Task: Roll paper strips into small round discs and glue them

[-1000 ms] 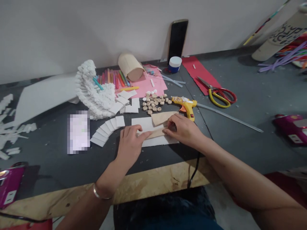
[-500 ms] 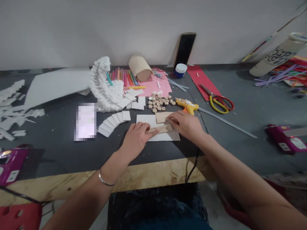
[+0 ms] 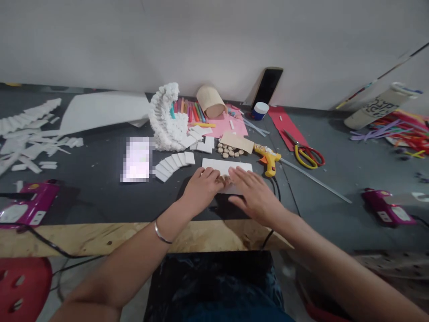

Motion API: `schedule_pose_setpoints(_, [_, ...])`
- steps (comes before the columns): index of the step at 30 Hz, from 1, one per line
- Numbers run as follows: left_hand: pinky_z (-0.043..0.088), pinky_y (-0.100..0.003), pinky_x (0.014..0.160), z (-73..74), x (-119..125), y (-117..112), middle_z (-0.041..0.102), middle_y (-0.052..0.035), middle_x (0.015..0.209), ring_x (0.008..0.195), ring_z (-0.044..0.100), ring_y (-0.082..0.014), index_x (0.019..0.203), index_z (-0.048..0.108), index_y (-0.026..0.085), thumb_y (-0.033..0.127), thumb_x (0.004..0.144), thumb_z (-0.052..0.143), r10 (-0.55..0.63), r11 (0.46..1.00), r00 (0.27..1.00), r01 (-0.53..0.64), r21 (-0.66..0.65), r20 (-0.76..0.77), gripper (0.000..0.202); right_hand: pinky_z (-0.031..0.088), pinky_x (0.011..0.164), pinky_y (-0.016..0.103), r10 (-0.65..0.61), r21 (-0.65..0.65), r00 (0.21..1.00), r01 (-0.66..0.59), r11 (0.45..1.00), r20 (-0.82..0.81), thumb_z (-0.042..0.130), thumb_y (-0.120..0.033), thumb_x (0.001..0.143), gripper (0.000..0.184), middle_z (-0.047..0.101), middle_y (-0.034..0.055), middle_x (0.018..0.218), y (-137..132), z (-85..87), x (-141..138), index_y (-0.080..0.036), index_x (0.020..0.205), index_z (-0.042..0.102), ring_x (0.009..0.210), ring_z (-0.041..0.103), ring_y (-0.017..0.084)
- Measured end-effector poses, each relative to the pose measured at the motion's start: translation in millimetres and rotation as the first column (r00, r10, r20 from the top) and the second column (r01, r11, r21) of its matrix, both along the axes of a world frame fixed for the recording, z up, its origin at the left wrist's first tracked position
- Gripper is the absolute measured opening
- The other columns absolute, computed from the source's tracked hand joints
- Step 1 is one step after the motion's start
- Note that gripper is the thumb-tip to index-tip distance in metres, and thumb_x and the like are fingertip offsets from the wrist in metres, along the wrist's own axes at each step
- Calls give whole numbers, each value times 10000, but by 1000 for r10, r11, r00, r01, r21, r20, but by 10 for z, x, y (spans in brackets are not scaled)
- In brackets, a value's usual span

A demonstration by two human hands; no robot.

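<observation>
A white rectangular board [image 3: 228, 166] lies flat on the dark table in front of me. My left hand [image 3: 203, 190] rests at its left part, fingers bent and closed on a tan strip [image 3: 225, 180], which is mostly hidden beneath the hands. My right hand [image 3: 254, 194] lies over the board's right part with its fingers stretched out flat, the tips beside the left fingers. Beyond the board, a tan sheet piece [image 3: 237, 142] lies on several small round beige discs [image 3: 231, 151]. The yellow glue gun [image 3: 270, 161] lies right of it.
White square tiles [image 3: 174, 164] fan out on the left, near a blurred bright rectangle [image 3: 136, 158]. Behind them stands a fluffy white curved model [image 3: 166, 120]. Scissors [image 3: 304, 154], a glue stick [image 3: 318, 182], a blue jar [image 3: 260, 111] and a phone [image 3: 268, 87] are farther right.
The tan sheet piece has gone from the board onto the round discs. My right hand has opened from a pinch and now lies flat. The whole view has shifted.
</observation>
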State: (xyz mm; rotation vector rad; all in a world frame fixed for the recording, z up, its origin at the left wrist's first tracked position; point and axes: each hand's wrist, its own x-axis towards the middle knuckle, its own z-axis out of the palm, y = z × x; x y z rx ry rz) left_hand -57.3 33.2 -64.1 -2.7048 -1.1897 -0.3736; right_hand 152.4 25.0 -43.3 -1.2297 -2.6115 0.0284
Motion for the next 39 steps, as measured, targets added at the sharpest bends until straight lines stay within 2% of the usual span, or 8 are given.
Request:
schedule_pose_setpoints(5, [408, -427, 926, 57, -93, -36, 609, -90, 1141, 1082, 533, -254, 1250, 592, 268, 149, 946, 425, 25, 1000, 999, -25, -6, -27, 367, 239, 1168, 488, -91, -5, 979, 94, 996, 180, 373, -576, 942, 737, 321, 153, 1552, -321, -313, -59, -109, 1506, 285, 1444, 271, 293])
schedule_pose_setpoints(10, [388, -471, 1030, 137, -104, -193, 562, -174, 1314, 1245, 490, -298, 1335, 527, 127, 125, 947, 372, 241, 970, 968, -243, 25, 66, 418, 224, 1181, 477, -138, -19, 972, 144, 989, 189, 389, -602, 921, 786, 286, 151, 1566, -313, -329, -102, -87, 1506, 286, 1457, 230, 307])
schedule_pose_setpoints(14, [320, -420, 1141, 56, 184, -396, 393, -162, 1510, 1432, 297, -287, 1437, 381, 53, 442, 979, 353, 10, 999, 994, -5, -51, 106, 602, 216, 1183, 488, -106, -29, 972, 115, 993, 211, 412, -503, 941, 731, 281, 170, 1563, -327, -321, -92, -40, 1495, 298, 1456, 222, 323])
schedule_pose_setpoints(16, [309, -424, 1156, -23, 309, -446, 352, -186, 1527, 1436, 292, -295, 1451, 350, 26, 580, 941, 328, 23, 992, 996, -12, -126, 89, 753, 217, 1181, 492, -95, -39, 970, 106, 994, 225, 420, -435, 945, 688, 280, 168, 1562, -330, -320, -81, -34, 1492, 304, 1457, 217, 323])
schedule_pose_setpoints(20, [293, -446, 1168, -136, 333, -441, 338, -224, 1519, 1437, 286, -307, 1452, 335, -3, 656, 911, 293, 133, 972, 990, -120, -201, 48, 854, 206, 1184, 493, -99, -41, 971, 111, 993, 220, 421, -433, 945, 685, 252, 157, 1571, -314, -296, -74, -26, 1486, 312, 1458, 221, 314])
schedule_pose_setpoints(33, [339, -519, 1094, -20, 89, -387, 419, -238, 1468, 1392, 370, -335, 1391, 452, 29, 570, 948, 306, 242, 962, 970, -244, -124, -29, 714, 208, 1161, 529, -265, -30, 956, 270, 962, 123, 404, -546, 942, 713, 346, 189, 1530, -383, -278, 226, -90, 1484, 323, 1433, 293, 316])
schedule_pose_setpoints(36, [372, -493, 1049, 15, 24, -319, 479, -227, 1428, 1348, 430, -338, 1348, 502, 43, 538, 955, 337, 220, 971, 975, -221, -94, -26, 653, 213, 1153, 531, -258, -24, 963, 260, 965, 72, 418, -510, 950, 633, 430, 179, 1485, -333, -219, 241, -112, 1443, 398, 1400, 355, 314])
schedule_pose_setpoints(39, [389, -475, 1002, 64, 12, -293, 537, -204, 1382, 1299, 479, -330, 1286, 550, 72, 500, 956, 381, 184, 980, 983, -185, -74, -25, 566, 302, 1103, 469, -239, -10, 971, 239, 971, -24, 458, -400, 959, 467, 530, 151, 1405, -247, -128, 237, -127, 1333, 524, 1293, 470, 288])
